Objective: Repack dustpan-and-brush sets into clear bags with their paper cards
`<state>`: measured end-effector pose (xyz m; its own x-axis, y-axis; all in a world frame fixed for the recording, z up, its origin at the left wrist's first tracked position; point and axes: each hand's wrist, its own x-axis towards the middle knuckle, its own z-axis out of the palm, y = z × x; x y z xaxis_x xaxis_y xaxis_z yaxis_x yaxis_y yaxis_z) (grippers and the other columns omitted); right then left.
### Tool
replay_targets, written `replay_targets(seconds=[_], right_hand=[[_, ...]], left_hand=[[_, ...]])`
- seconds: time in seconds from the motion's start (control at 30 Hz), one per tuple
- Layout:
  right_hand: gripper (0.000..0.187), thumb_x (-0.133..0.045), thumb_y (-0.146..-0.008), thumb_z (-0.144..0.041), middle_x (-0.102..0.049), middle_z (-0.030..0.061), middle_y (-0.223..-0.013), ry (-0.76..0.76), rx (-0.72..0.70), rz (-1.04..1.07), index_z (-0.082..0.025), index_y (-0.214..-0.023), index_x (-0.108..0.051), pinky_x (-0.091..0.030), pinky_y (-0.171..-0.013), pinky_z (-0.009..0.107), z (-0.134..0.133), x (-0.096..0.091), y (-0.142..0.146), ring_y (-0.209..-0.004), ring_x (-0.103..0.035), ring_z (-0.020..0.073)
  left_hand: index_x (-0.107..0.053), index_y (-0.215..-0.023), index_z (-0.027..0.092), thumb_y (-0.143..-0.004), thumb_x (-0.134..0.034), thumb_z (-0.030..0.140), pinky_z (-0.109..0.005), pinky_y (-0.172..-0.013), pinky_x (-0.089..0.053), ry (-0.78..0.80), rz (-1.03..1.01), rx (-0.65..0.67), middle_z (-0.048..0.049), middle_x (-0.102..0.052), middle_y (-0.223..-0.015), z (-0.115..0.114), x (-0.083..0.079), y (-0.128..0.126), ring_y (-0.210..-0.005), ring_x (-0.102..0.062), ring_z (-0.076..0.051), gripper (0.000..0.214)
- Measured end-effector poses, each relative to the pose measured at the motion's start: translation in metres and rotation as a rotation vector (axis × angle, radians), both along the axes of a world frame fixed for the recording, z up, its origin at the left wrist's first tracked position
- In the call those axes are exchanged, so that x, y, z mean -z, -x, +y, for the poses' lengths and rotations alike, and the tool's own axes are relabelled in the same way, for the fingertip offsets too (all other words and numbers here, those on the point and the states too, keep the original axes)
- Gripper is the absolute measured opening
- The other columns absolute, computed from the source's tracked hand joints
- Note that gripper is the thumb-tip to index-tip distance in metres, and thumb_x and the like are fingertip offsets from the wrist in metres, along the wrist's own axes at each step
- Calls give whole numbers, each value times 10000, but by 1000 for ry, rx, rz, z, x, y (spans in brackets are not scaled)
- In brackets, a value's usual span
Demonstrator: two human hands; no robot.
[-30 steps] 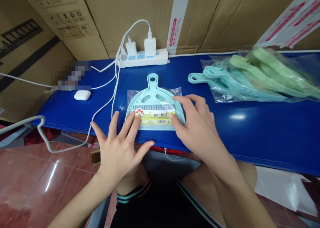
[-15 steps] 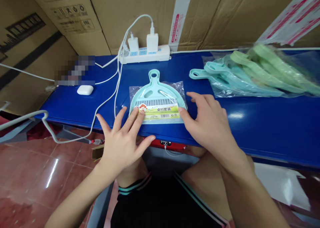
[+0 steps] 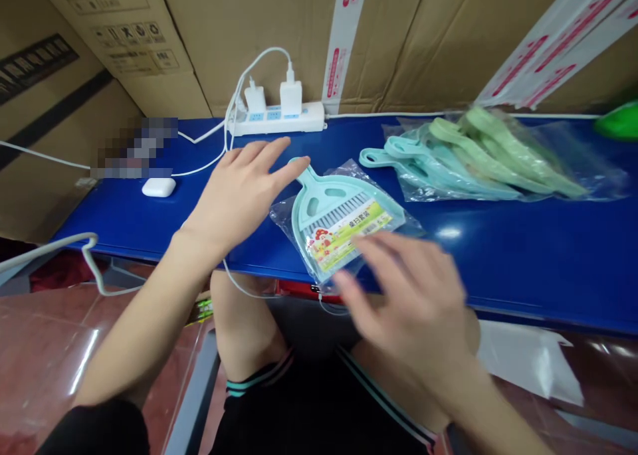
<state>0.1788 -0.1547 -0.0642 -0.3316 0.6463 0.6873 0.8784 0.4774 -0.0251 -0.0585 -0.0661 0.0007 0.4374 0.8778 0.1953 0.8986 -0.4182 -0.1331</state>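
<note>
Bagged dustpan (image 3: 343, 193) at near edge of tabletop (image 3: 508, 256), presumably for easy reach; left hand (image 3: 238, 196) at handle (image 3: 310, 178), grip unclear; right hand (image 3: 419, 295) unclenched.

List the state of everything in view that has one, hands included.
Light-blue plastic dustpan-and-brush set: in clear bag, label on, handle sticking out, turned slantwise
Heap of light-blue and pale-green plastic dustpans: in clear bags
Long white plastic power strip: two chargers plugged in
Small white rounded case: looks shut
Left hand: at the handle, grip unclear
Right hand: open, blurred, by the label
</note>
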Motion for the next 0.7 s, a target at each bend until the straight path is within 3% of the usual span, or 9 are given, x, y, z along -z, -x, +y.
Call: replay_targets(seconds=[0.13, 0.23, 0.3, 0.37, 0.43, 0.5, 0.57, 0.63, 0.7], right_hand=[[675, -551, -1008, -683, -642, 188, -1389, 81, -65, -79, -118, -1376, -593, -522, -942, 431, -20, 19, 14, -1187, -622, 283], [653, -705, -968, -523, -496, 263, -1488, 21, -65, 20, -103, -1420, -491, -612, -1013, 442, -18, 31, 10, -1328, -598, 288], [649, -795, -915, -387, -474, 244, -1460, -45, -58, 149, -129, -1393, -441, -647, -1041, 428, -15, 38, 8, -1374, -589, 266], [686, -828, -887, -411, -522, 199, -1377, -88, -11, 254, -154, -1372, -417, -643, -1083, 479, -16, 45, 7, -1353, -609, 262], [703, -791, -903, -533, -597, 168, -1292, -60, 66, 279, -155, -1369, -426, -571, -1162, 619, -19, 50, 7, -1315, -640, 290], [706, -692, -945, -642, -663, 158, -1247, 19, 120, 254, -144, -1383, -451, -439, -1211, 773, -24, 52, 5, -1315, -653, 340], [726, -618, -968, -693, -691, 155, -1265, 116, 117, 242, -148, -1422, -466, -365, -1200, 853, -31, 51, 1, -1339, -648, 380], [725, -614, -967, -689, -690, 153, -1315, 212, 78, 292, -171, -1456, -481, -395, -1187, 843, -39, 49, -5, -1349, -648, 384], [706, -651, -957, -641, -666, 159, -1383, 308, 76, 446, -197, -1482, -491, -488, -1189, 747, -47, 45, -14, -1364, -647, 355]], left_hand=[[-513, -1619, 347, -972, -332, -4, -580, -1151, -557, 109, 132, 59, -60, -515, -1685, 27, 7, -7, -1492, -560, -354, 758], [-531, -1603, 320, -1021, -329, 60, -527, -1104, -589, 108, 161, 65, -83, -571, -1629, 33, 16, -5, -1376, -651, -326, 669], [-502, -1625, 307, -1037, -339, 98, -512, -1069, -601, 78, 167, 60, -119, -533, -1653, 35, 18, -4, -1362, -660, -331, 645], [-487, -1631, 306, -1035, -346, 102, -519, -1068, -596, 73, 178, 69, -124, -447, -1719, 37, 17, -4, -1421, -621, -346, 646], [-556, -1562, 279, -1027, -368, 104, -530, -1101, -578, 102, 177, 76, -114, -459, -1713, 38, 12, -6, -1459, -593, -348, 593], [-643, -1425, 220, -1008, -416, 119, -514, -1099, -571, 164, 173, 70, -134, -622, -1556, 36, 5, -7, -1389, -645, -336, 485], [-669, -1313, 182, -971, -505, 170, -466, -1010, -587, 250, 166, 51, -143, -741, -1327, 30, -2, -5, -1225, -723, -325, 379], [-652, -1274, 179, -925, -588, 256, -406, -843, -577, 344, 139, 31, -125, -777, -1152, 19, -8, -2, -1026, -761, -309, 363], [-635, -1240, 187, -907, -584, 296, -367, -696, -508, 386, 89, -16, -83, -770, -932, 4, -12, 2, -846, -750, -293, 355]])
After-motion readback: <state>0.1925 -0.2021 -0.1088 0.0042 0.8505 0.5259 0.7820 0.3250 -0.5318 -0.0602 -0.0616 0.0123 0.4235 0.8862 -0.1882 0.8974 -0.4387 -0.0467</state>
